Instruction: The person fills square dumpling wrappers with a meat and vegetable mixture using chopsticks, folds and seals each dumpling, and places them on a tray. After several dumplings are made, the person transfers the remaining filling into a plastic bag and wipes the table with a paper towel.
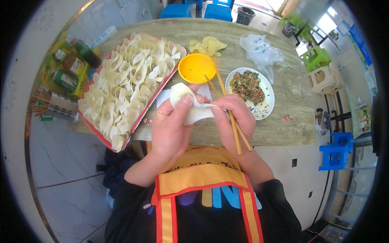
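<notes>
Between my hands is a wonton wrapper (199, 114), folded over at its upper left; any filling inside is hidden. My left hand (173, 126) holds the folded part, thumb on top. With thumb and finger, my right hand (235, 121) pinches the wrapper's right corner. A pair of wooden chopsticks (233, 127) also passes through the right hand, tips pointing away from me. Just beyond my hands stands a yellow bowl (196, 69). To its right, a white plate (269, 104) bears minced meat filling with chopped greens (248, 86). Folded wontons (133, 79) crowd a red-rimmed tray (155, 98) on the left.
A yellow cloth (208, 46) and a clear plastic bag (262, 53) lie at the table's far side. Left of the tray are sauce bottles (86, 54) and a metal chopstick holder (63, 106). Blue stools (334, 152) stand on the floor at right.
</notes>
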Demonstrator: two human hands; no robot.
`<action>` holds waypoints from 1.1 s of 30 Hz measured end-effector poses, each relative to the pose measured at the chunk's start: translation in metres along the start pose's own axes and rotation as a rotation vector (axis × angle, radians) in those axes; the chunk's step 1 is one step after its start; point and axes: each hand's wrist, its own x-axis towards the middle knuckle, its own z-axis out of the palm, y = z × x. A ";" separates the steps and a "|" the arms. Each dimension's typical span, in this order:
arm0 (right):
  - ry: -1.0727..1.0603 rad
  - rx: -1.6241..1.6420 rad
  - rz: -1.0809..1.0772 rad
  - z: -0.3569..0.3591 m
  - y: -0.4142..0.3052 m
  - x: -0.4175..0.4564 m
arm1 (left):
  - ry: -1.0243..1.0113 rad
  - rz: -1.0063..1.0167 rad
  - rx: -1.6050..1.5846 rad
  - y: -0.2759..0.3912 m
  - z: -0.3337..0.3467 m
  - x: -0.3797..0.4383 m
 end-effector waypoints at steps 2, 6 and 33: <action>-0.013 -0.034 -0.063 -0.004 -0.001 0.004 | 0.015 0.041 0.086 0.000 0.002 -0.001; -0.100 -0.152 -0.105 -0.011 -0.012 0.014 | 0.031 0.143 0.409 0.005 -0.001 -0.004; -0.847 -0.388 -0.401 -0.017 -0.018 0.065 | -0.368 -0.470 0.519 0.039 -0.033 0.000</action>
